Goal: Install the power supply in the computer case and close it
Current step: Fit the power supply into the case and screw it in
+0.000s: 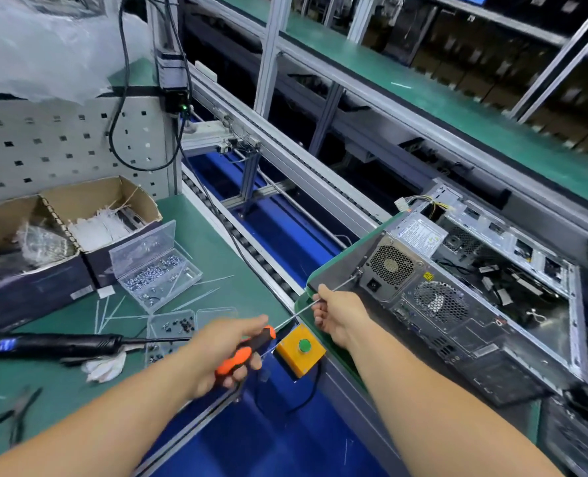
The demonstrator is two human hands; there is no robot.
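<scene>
An open computer case (485, 339) lies on its side on a green pallet at the right, its side panel off and cables showing inside. The power supply (394, 266) sits in the case's near rear corner, fan grille facing me. My left hand (227, 352) grips the orange-and-black handle of a long screwdriver (241, 356). My right hand (334, 315) pinches the screwdriver's metal shaft partway along. The tip rests at a screw spot on the power supply's upper left corner.
A yellow box with a green button (301, 349) sits just under the shaft. On the green bench at left are a clear screw box (155, 266), cardboard boxes (62, 232), an electric screwdriver (55, 344), pliers (13, 418) and loose cable ties. A roller conveyor (251, 256) runs between bench and case.
</scene>
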